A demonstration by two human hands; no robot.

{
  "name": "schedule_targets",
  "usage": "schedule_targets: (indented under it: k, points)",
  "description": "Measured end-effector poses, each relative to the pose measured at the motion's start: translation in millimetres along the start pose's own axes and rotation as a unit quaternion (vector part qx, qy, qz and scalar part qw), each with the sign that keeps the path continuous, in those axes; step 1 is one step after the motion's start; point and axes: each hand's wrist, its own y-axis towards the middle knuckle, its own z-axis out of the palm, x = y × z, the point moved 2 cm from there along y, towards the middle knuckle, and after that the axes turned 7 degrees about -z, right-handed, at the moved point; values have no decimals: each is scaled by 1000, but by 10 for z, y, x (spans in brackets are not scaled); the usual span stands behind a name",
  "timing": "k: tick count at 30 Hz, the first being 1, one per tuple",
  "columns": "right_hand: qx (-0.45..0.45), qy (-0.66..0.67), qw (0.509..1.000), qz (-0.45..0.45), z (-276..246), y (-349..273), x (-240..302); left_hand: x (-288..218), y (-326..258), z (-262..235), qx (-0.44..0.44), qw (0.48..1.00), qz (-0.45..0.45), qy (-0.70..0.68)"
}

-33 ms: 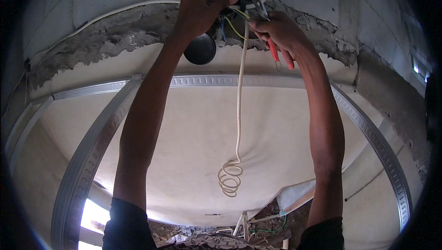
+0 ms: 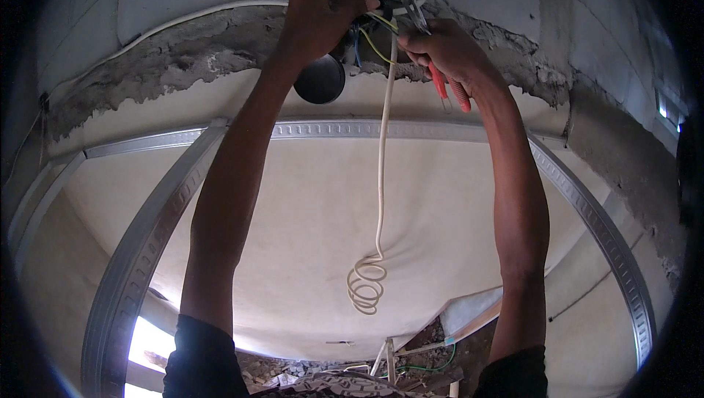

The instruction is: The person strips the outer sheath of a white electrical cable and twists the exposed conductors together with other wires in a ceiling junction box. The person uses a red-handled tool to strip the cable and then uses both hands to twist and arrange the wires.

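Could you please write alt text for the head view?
Two raised hands work on thin wires in a rough wall opening: the left hand grips them, the right hand holds red-handled pliers. A white cable hangs down, ending in a coil.

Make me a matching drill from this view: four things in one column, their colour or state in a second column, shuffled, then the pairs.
Things:
1. pliers with ribbed handles
2. long cable hanging down
3. round junction box cover
4. perforated metal ceiling profile

States:
A. black, beside the left hand
B. white, coiled at its lower end
C. red grips, in the right hand
D. silver, curving across the view

Pairs: 1-C, 2-B, 3-A, 4-D
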Motion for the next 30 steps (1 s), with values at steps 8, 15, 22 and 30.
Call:
schedule_targets:
  k: [8, 15, 22, 30]
  points:
    - [-162, -41, 980, -108, -172, -172, 200, 95, -156, -33, -15, 998, 9, -64]
    - [-154, -139, 936, -283, -59, -164, 494, 128, -223, -6, 2, 987, -1, -162]
    - [-87, -247, 889, -376, 184, 102, 660, 107, -173, -121, 3, 997, -9, -74]
    - [-4, -255, 916, -310, 54, 175, 881, 22, -114, -198, 57, 997, -13, -42]
